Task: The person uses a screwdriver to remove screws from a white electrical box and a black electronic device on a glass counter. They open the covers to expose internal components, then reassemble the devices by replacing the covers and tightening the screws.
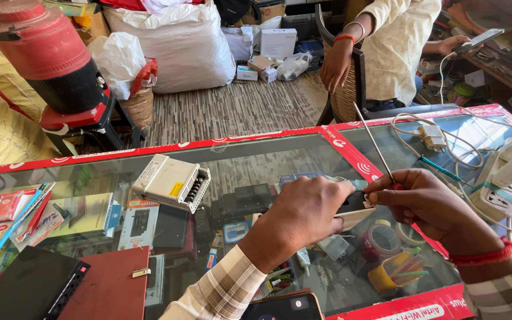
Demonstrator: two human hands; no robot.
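My left hand (303, 213) grips a small flat dark-and-white device (355, 208) over the glass counter (250, 160). My right hand (428, 204) pinches a thin metal rod (374, 142), like a screwdriver shaft, that rises up and to the left; its lower end meets the device's right end. Both hands touch the device from opposite sides.
A white metal power supply box (172, 181) lies on the glass to the left. A white power strip (508, 178) with cables sits at the right. A black box (28, 290) and a phone (282, 307) lie near the front edge. Another person (395, 47) sits behind the counter.
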